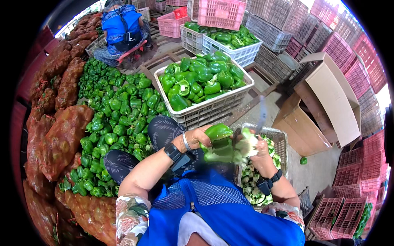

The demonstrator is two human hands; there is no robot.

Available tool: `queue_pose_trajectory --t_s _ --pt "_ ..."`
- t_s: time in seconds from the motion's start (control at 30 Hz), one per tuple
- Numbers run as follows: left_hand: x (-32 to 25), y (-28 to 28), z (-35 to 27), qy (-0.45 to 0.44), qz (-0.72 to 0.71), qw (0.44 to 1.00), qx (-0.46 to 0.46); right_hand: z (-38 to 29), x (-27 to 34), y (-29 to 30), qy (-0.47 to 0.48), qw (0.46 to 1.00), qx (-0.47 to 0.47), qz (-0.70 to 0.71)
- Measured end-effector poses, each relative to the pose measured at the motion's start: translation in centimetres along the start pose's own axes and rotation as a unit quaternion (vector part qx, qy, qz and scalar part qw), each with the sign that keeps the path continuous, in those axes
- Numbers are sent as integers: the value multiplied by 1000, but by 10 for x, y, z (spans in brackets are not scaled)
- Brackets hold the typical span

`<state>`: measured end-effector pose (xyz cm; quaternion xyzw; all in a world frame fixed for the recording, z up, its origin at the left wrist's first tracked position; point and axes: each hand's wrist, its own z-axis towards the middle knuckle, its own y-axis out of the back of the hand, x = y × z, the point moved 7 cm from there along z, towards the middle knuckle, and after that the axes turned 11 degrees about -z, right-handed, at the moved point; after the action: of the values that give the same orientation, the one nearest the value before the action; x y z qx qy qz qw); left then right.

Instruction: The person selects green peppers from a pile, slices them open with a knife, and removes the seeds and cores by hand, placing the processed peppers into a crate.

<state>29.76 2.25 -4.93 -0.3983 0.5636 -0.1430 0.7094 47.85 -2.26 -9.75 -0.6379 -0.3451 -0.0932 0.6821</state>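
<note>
My left hand (194,138) grips a cut green bell pepper (218,132), its hollow side showing below the thumb. Close beside it, my right hand (261,151) holds a knife whose blurred blade (262,111) points up and away from me. A pale pepper core (247,145) with seeds is at the fingers of that hand; whether it is fully apart from the pepper I cannot tell. Beneath my right hand stands a crate (283,138) of cut-out cores and trimmings (257,190). Just ahead is a whitish crate (181,115) heaped with cored green peppers (200,72).
Loose whole peppers (123,107) cover the floor at left, bordered by full red mesh sacks (61,138). A co-worker (121,27) sits low at the upper left. Cardboard boxes (329,101) stand at right, before stacked pink crates (349,172). More pepper-filled crates (232,52) stand behind.
</note>
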Motion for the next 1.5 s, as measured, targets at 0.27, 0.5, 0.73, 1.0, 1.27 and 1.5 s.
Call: queue_pose_trajectory --t_s 0.27,0.5,0.73,1.0,1.27,1.5 --pt "-177 40 -20 -201 449 793 -360 -30 65 97 239 957 -122 -107" --pt "-151 95 63 -83 874 281 -389 -39 14 108 170 935 -295 -95" --pt "-90 123 86 -9 908 319 -270 -26 -5 97 131 948 -273 -95" --pt "-108 131 87 -56 896 364 -248 -29 -15 118 113 951 -269 -101" --pt "-87 147 92 -6 917 366 -158 -57 -14 120 105 926 -345 -110" --pt "-71 158 97 104 925 332 -150 -53 10 105 163 921 -346 -76"
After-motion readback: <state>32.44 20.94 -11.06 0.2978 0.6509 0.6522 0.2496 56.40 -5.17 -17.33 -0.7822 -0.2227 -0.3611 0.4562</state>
